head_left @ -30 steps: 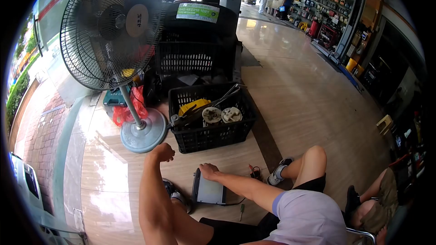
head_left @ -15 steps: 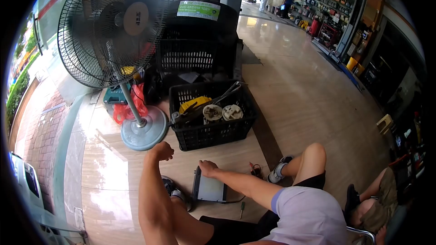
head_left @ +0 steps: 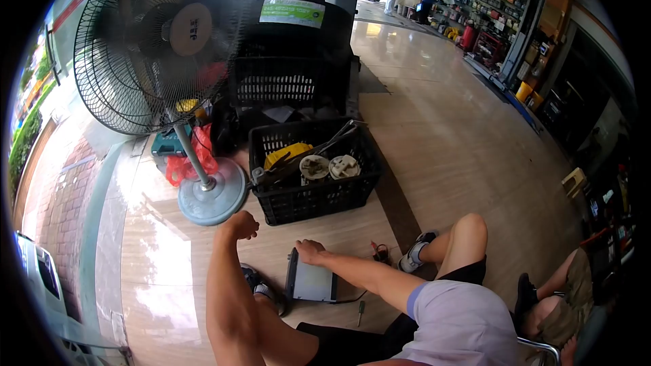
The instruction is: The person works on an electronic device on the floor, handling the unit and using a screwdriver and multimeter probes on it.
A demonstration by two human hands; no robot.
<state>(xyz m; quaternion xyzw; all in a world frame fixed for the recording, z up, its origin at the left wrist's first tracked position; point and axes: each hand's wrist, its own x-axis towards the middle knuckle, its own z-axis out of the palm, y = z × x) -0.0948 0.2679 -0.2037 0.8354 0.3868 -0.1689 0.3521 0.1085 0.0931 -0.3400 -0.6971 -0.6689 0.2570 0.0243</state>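
My left hand (head_left: pixel 244 226) hangs in the air above the floor, its fingers curled in, with nothing visible in them. A flat device (head_left: pixel 314 283) with a silver-grey panel and a dark left side lies between my feet. At its upper edge is my right hand (head_left: pixel 310 252), fingers bent over the edge and gripping it; the fingertips are partly hidden. From the device's lower right corner runs a dark cable (head_left: pixel 352 299). A small screwdriver (head_left: pixel 361 313) lies on the floor near that corner. A red-and-black tool (head_left: pixel 381 253) sits by my right shoe.
Ahead stands a black crate (head_left: pixel 319 203) holding white round parts and a yellow item. A standing fan (head_left: pixel 212 193) is to its left, beside a red plastic bag (head_left: pixel 196 156). Another person's leg (head_left: pixel 550 291) is close on my right. Stocked shelves (head_left: pixel 481 3) line the far wall.
The view has shifted slightly, and the fan head has turned a little to the left. Both hands and the device stay in place.
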